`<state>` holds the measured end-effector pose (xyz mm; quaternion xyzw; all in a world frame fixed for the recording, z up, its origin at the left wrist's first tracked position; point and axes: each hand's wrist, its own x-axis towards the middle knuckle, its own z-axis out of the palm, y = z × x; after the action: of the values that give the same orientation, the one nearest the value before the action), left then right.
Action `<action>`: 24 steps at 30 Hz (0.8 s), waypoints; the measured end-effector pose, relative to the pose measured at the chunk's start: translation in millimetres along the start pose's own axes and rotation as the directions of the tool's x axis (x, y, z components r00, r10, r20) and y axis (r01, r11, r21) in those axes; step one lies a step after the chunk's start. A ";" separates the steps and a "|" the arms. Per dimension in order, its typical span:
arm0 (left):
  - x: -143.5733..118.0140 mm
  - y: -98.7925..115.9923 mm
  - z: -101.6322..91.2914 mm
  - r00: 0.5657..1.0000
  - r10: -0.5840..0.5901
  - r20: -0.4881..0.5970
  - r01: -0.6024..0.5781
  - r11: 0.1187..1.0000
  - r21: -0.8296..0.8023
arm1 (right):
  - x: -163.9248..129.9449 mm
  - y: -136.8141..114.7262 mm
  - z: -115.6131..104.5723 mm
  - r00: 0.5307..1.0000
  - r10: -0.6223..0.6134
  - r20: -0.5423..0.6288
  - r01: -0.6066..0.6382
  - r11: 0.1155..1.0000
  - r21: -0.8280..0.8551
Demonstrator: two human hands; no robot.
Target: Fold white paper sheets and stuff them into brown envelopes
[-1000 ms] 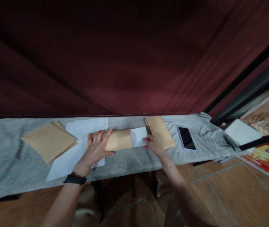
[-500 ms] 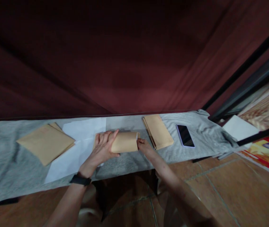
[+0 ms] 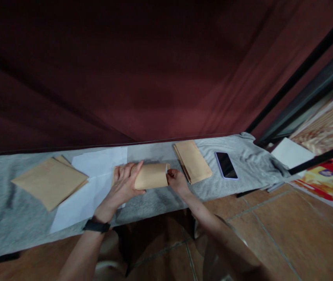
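Observation:
A brown paper envelope (image 3: 151, 176) lies in front of me, bulging slightly in the middle. My left hand (image 3: 127, 180) presses over its left part, the thumb apart from the fingers, gripping it against the surface. At the envelope's right end, the curled fingers of my right hand (image 3: 177, 180) pinch its edge, where a narrow strip of white shows. What exactly sits between those fingertips is partly hidden. White paper sheets (image 3: 96, 191) extend under and to the left of my left hand. A small stack of brown envelopes (image 3: 194, 162) is just right of my right hand.
Larger brown envelopes (image 3: 51, 181) overlap the white sheets at the left. A phone (image 3: 226, 165) in a light purple case lies to the right on the grey cloth (image 3: 251, 162). Behind the narrow bench hangs a dark red curtain (image 3: 160, 78). A black bar (image 3: 301, 66) slants at the right.
The right hand's fingers have curled more at the envelope's right end. The left hand keeps its place on the envelope. The whole view has shifted slightly.

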<state>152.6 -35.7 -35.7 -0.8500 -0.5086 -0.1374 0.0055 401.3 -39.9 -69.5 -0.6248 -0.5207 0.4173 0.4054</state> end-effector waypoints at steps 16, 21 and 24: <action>0.2 0.0 -0.6 1.000 -0.011 -0.019 0.010 1.000 -0.010 | 3.1 8.5 9.2 0.980 0.071 -0.185 -0.046 0.989 0.137; -0.2 -0.3 -2.2 1.000 -0.007 -0.017 0.007 1.000 -0.005 | 3.3 4.8 8.9 0.981 0.191 -0.014 -0.166 0.884 0.438; 0.7 2.2 -3.4 0.999 -0.048 -0.013 0.047 0.998 -0.037 | 0.4 2.2 4.0 0.974 0.221 0.044 -0.211 0.829 0.518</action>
<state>154.0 -36.6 -32.0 -0.8366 -0.5260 -0.1527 -0.0099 398.3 -39.5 -72.9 -0.5506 -0.3111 0.5797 0.5137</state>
